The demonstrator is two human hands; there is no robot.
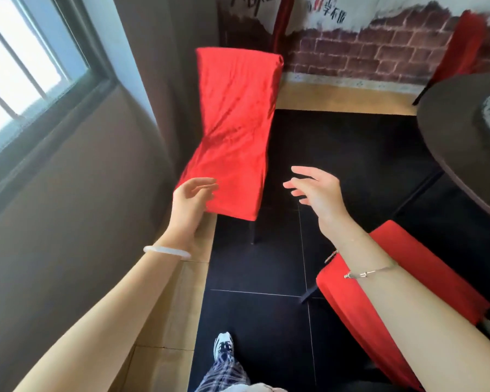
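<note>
1. The red-covered chair (235, 131) is parked tight against the grey-brown wall (68, 222) below the window (26, 66). Its back is toward the brick-print wall (365, 49) and its seat faces the person.
2. Left hand (194, 196) is at the seat's near left corner, fingers loosely curved and a bit apart, holding nothing. Honestly can't tell if it's actually touching the fabric.
3. Right hand (318, 190) is up in the air just right of the seat, over the floor. Its fingers are spread and relaxed, clear of the cover.
4. The floor (337, 154) is glossy black tile with thin pale grout lines, plus a tan strip (176, 306) running along the wall.
5. A second red chair (337, 298) sits under the right forearm, and a dark round table (464, 142) pokes in from the right edge.
6. There's a white bangle (167, 251) on the left wrist and a thin silver bracelet (371, 271) on the right. A sneaker (223, 345) is down on the tile.
</note>
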